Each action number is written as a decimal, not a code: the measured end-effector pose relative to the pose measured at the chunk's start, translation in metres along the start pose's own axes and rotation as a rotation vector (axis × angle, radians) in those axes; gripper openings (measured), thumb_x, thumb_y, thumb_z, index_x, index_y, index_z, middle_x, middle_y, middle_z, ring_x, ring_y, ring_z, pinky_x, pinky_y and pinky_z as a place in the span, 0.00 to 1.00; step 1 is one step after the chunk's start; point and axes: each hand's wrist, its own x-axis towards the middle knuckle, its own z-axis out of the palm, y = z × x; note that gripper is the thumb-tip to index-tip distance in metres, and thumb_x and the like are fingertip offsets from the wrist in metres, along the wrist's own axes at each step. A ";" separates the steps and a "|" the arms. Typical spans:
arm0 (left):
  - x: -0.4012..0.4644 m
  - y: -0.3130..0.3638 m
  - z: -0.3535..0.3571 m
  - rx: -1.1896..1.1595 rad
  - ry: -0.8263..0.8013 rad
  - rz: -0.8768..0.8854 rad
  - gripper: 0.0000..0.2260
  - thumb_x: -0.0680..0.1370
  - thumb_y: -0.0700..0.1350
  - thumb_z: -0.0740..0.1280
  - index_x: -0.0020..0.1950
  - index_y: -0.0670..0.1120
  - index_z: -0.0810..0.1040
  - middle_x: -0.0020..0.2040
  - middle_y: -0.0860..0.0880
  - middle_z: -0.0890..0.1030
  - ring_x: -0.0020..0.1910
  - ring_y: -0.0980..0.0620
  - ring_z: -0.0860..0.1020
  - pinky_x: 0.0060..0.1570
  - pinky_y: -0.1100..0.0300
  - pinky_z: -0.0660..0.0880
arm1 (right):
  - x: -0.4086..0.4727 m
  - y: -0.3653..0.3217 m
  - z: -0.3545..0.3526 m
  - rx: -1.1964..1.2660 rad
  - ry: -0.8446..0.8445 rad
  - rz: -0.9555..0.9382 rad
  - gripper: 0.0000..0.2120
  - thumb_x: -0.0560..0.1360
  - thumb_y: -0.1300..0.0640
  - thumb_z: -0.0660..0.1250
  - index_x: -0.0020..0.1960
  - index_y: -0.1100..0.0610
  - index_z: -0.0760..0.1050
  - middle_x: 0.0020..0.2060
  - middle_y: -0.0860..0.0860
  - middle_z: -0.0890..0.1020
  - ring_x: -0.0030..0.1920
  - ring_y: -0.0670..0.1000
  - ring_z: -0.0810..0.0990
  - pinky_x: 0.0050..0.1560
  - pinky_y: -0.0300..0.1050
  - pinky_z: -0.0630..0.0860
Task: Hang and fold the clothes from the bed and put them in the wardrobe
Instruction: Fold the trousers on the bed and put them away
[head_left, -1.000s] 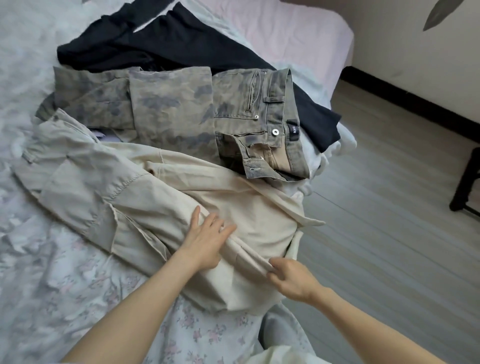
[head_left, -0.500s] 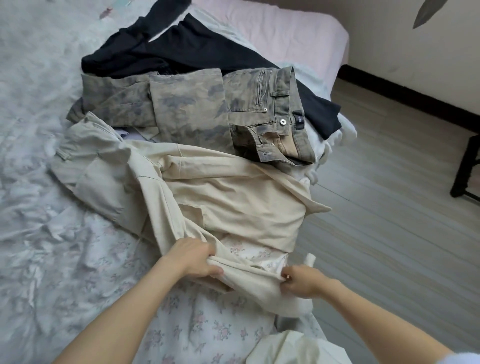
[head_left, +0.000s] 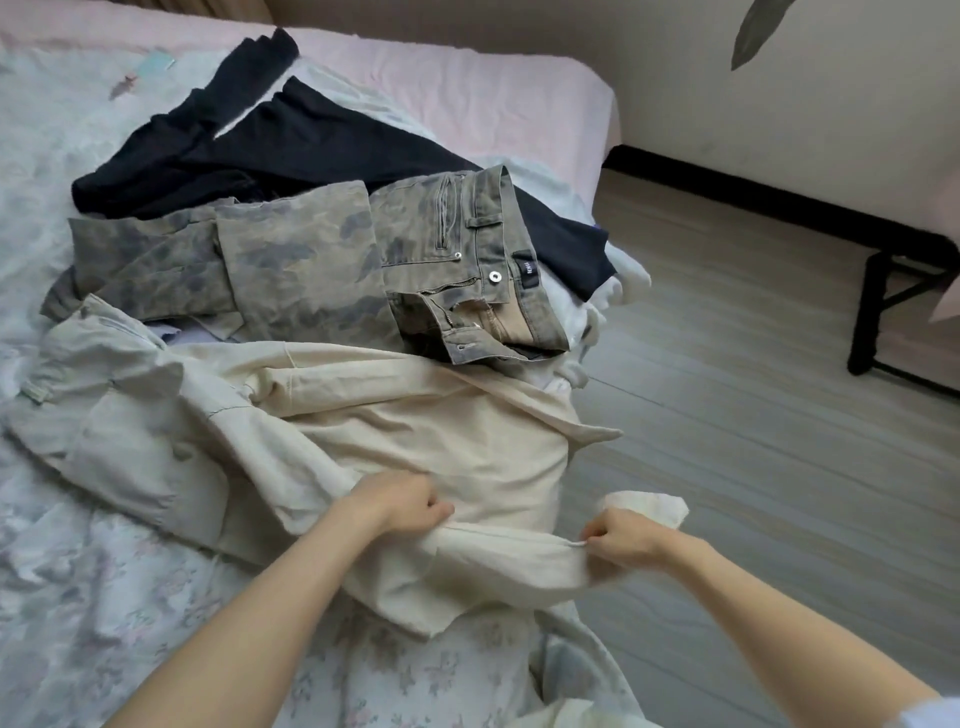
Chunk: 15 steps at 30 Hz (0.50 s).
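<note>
Cream trousers (head_left: 395, 436) lie at the bed's (head_left: 78, 597) near edge, open floor (head_left: 769, 467) to the right. Left hand (head_left: 402, 501) and right hand (head_left: 621, 538), fingers curled, grip one fold, apparently the waistband. Beyond, touching, lie camouflage jeans (head_left: 311, 270) over dark garments (head_left: 291, 150).

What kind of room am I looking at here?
Most likely a home bedroom: a bed with a floral sheet, a heap of trousers such as the camouflage pair, and a wood-look floor.
</note>
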 end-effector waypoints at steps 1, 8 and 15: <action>0.002 0.001 0.001 0.025 -0.135 -0.027 0.18 0.79 0.57 0.57 0.48 0.45 0.79 0.56 0.44 0.80 0.52 0.44 0.77 0.49 0.56 0.71 | 0.004 -0.002 0.004 0.002 -0.086 0.003 0.09 0.74 0.53 0.59 0.40 0.56 0.75 0.40 0.53 0.78 0.43 0.52 0.74 0.40 0.43 0.68; -0.006 -0.009 0.052 0.562 -0.592 -0.241 0.13 0.76 0.47 0.65 0.61 0.49 0.74 0.57 0.53 0.78 0.55 0.49 0.78 0.45 0.58 0.72 | 0.008 -0.036 0.053 0.048 -0.443 -0.077 0.17 0.76 0.60 0.56 0.61 0.59 0.76 0.41 0.53 0.84 0.40 0.51 0.80 0.52 0.41 0.72; 0.029 -0.016 0.081 0.418 0.568 0.151 0.19 0.51 0.42 0.80 0.36 0.46 0.75 0.35 0.47 0.75 0.34 0.46 0.74 0.30 0.57 0.68 | 0.056 -0.039 0.078 0.054 0.313 -0.134 0.18 0.77 0.57 0.56 0.66 0.55 0.64 0.62 0.52 0.70 0.61 0.55 0.71 0.52 0.50 0.74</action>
